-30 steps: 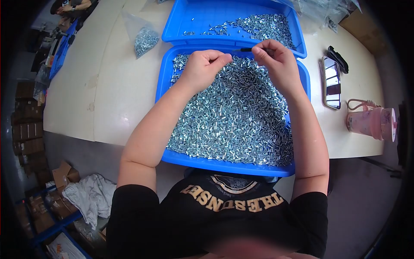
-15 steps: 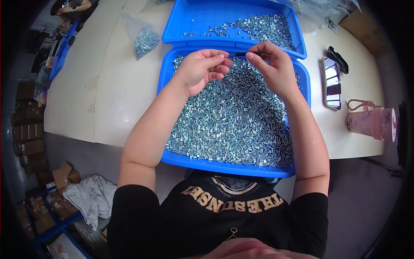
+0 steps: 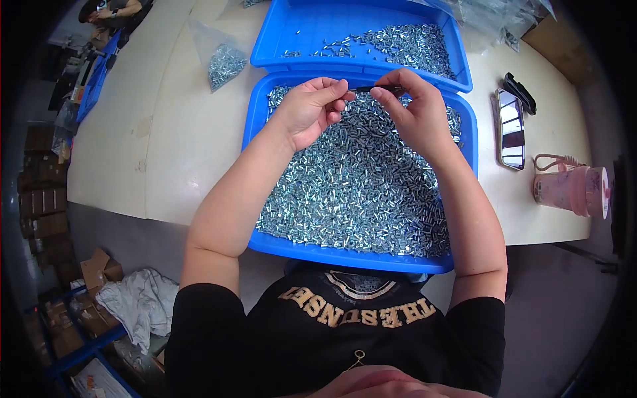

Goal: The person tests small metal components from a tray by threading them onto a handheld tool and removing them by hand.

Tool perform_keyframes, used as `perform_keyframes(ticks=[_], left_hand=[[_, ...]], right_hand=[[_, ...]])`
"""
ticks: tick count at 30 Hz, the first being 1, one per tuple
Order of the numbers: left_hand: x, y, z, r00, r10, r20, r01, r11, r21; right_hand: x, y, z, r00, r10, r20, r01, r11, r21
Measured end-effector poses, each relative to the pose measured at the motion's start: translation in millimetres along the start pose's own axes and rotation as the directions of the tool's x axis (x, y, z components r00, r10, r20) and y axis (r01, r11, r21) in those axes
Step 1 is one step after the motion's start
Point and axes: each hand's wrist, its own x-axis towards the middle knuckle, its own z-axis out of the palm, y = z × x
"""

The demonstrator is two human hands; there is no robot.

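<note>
pink cup (image 3: 561, 191), phone (image 3: 511, 128), crumpled grey cloth (image 3: 141, 304), stacked cardboard boxes (image 3: 45, 189)

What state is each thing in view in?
Black tool: held crosswise
Right hand: pinching it
Left hand: thumb against fingers, anything between them hidden
Near blue tub: well filled with small metal pieces
Far blue tub: partly filled
Clear plastic bag: partly filled
Smartphone: screen up
Pink tumbler: lid on
</note>
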Motion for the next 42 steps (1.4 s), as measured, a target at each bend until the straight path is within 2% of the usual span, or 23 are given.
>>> perform_keyframes(ticks=[7,9,25,28,30,31,33,34,36,37,39,40,42], left_hand=[[0.9,0.9,-2.8,0.999,0.051,0.016,-0.05,0.998,-0.036],[0.6,0.0,-1.8,0.997,0.064,0.03,-0.065,0.998,0.026],[0.3,-0.6,-0.2,0.999,0.041,-0.023,-0.041,0.999,-0.002],[0.4,-1.2,-0.2,0.999,0.038,-0.031,-0.037,0.999,0.023],[0.7,-2.3,-0.2,0.997,0.066,-0.027,-0.065,0.997,0.043],[0.7,-2.3,0.1,0.997,0.066,-0.026,-0.065,0.997,0.043],[0.6,-2.2,1.1,0.995,0.094,-0.043,-0.091,0.993,0.079],[0.7,-2.0,1.4,0.995,0.095,-0.042,-0.091,0.993,0.079],[0.6,-1.8,2.0,0.992,0.092,-0.086,-0.079,0.987,0.14],[0.3,-1.9,2.9,0.992,0.093,-0.086,-0.08,0.987,0.14],[-0.6,-2.5,5.0,0.986,0.128,-0.107,-0.108,0.978,0.181],[-0.8,-3.0,5.1,0.986,0.129,-0.108,-0.108,0.977,0.182],[-0.3,-4.2,5.5,0.982,0.146,-0.118,-0.122,0.974,0.189]], right_hand=[[0.6,1.3,-1.3,1.0,-0.009,-0.021,0.009,1.0,-0.009],[0.4,2.1,-0.8,1.0,-0.017,-0.011,0.017,1.0,-0.008],[0.6,0.8,-3.9,0.999,-0.029,0.035,0.031,0.998,-0.063],[0.5,0.6,-2.7,0.996,-0.086,0.001,0.086,0.993,-0.087],[-0.1,-3.5,-4.4,0.997,0.061,0.043,-0.054,0.987,-0.153],[0.5,-5.1,-4.8,0.997,0.061,0.042,-0.054,0.987,-0.153],[1.2,-7.6,-5.2,0.965,0.242,0.101,-0.199,0.927,-0.319],[1.0,-6.7,-4.6,0.965,0.242,0.1,-0.199,0.927,-0.319],[-0.1,-0.9,-0.7,0.964,0.255,0.081,-0.24,0.957,-0.162],[-1.0,5.4,3.5,0.964,0.254,0.081,-0.239,0.957,-0.162],[-1.7,13.9,12.0,0.991,0.133,-0.033,-0.127,0.982,0.137],[-1.6,13.5,10.1,0.991,0.132,-0.033,-0.126,0.982,0.138],[-0.8,8.1,1.2,0.948,0.297,0.113,-0.3,0.954,0.017]])
